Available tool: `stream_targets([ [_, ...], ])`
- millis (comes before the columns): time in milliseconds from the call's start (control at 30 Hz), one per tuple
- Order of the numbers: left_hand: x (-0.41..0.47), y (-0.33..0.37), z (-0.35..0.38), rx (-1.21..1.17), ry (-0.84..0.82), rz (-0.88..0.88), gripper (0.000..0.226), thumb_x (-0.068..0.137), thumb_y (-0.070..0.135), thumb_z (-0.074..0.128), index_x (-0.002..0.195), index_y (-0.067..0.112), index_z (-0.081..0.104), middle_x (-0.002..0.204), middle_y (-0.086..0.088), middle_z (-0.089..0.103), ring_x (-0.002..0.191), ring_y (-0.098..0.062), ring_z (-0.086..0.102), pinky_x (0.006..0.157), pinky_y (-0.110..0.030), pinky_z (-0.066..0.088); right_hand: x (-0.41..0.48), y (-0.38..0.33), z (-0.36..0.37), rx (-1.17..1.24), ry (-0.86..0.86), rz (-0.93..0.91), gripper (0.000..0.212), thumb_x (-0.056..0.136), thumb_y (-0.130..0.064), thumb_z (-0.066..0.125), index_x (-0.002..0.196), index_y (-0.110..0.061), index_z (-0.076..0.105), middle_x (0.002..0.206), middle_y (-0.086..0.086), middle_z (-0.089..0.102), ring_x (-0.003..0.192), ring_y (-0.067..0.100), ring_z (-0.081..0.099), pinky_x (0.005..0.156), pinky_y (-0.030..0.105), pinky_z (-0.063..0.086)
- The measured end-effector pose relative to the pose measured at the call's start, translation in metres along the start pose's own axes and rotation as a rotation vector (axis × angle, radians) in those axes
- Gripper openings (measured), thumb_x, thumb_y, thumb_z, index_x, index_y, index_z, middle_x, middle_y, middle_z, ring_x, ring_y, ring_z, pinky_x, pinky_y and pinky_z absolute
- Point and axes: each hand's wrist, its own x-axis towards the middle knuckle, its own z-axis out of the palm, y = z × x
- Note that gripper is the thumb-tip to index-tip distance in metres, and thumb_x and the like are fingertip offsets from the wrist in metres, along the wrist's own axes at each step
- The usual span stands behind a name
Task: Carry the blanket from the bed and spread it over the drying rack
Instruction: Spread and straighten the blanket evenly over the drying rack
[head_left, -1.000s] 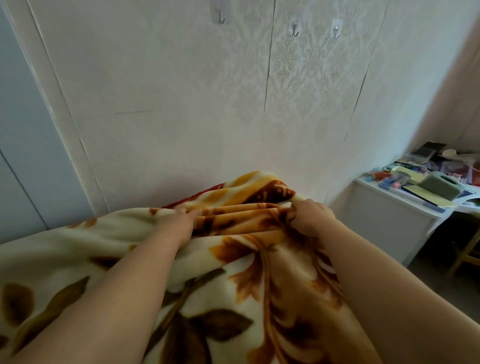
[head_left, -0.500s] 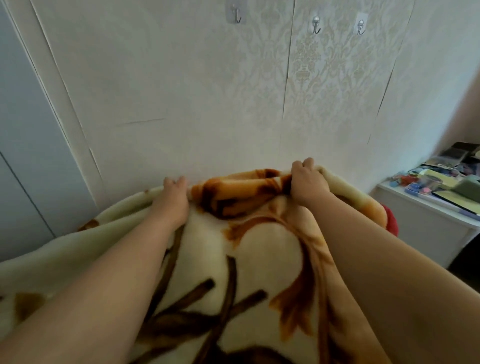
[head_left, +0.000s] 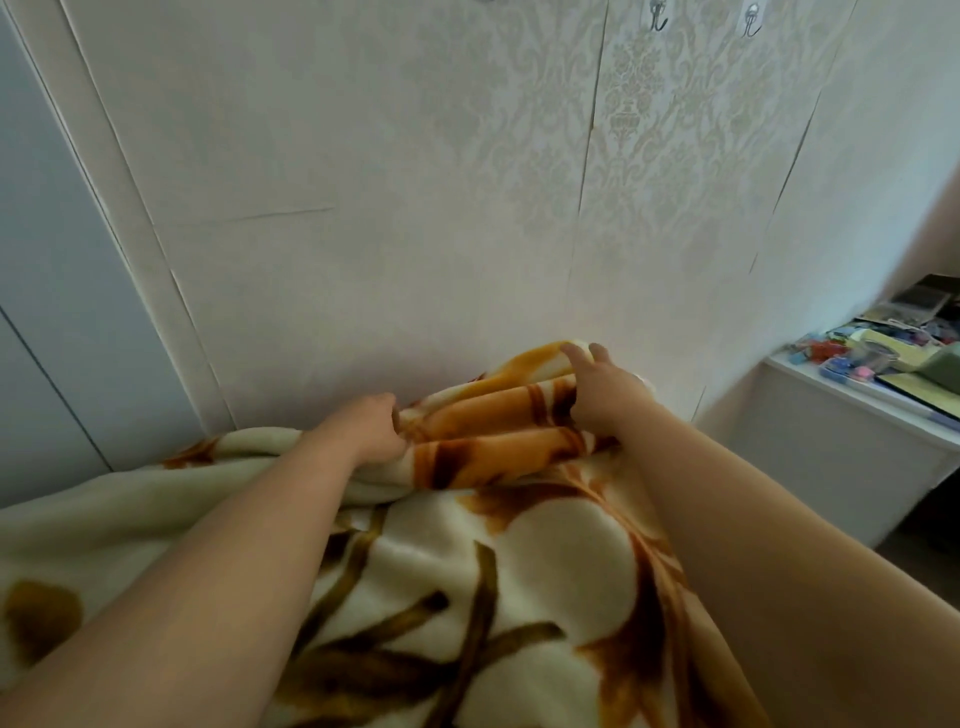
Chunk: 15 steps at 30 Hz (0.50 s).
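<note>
A cream blanket (head_left: 545, 561) with orange and brown leaf print fills the lower part of the head view, bunched into folds close to the wall. My left hand (head_left: 366, 428) grips a cream fold at the bunch's left side. My right hand (head_left: 602, 395) grips the orange folds at the right, fingers curled over the top edge. Whatever the blanket lies on is hidden beneath it; no drying rack shows.
A patterned wallpaper wall (head_left: 467, 208) stands right behind the blanket, with two metal hooks (head_left: 657, 15) high up. A pale door (head_left: 47, 312) is at the left. A white cabinet (head_left: 841, 452) cluttered with small items stands at the right.
The bunched far edge of the blanket has shifted toward the wall and to the right. Both hands kept their hold and now sit lower in the view.
</note>
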Motion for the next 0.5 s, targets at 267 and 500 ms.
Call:
stream_targets([
  [267,0.01,0.0,0.004,0.083,-0.352,-0.054,0.089,0.064,0.042,0.067,0.146,0.031,0.034,0.141,-0.004,0.048,0.124,-0.03,0.05,0.104,-0.046,0.043,0.005,-0.007,0.01,-0.193,-0.149,-0.038,0.087,0.091,-0.018,0.046,0.15,-0.049,-0.01,0.138,0.014,0.051,0.119,0.038,0.053,0.093,0.048,0.051],
  [500,0.013,-0.003,0.008,0.107,-0.225,-0.019,0.031,0.072,0.025,0.065,0.102,0.014,0.065,0.094,-0.004,0.062,0.091,-0.026,0.06,0.083,-0.038,0.052,0.015,-0.014,0.007,-0.152,-0.169,-0.02,0.098,0.082,-0.013,0.052,0.151,-0.045,-0.009,0.1,0.007,0.062,0.095,0.029,0.062,0.088,0.042,0.054],
])
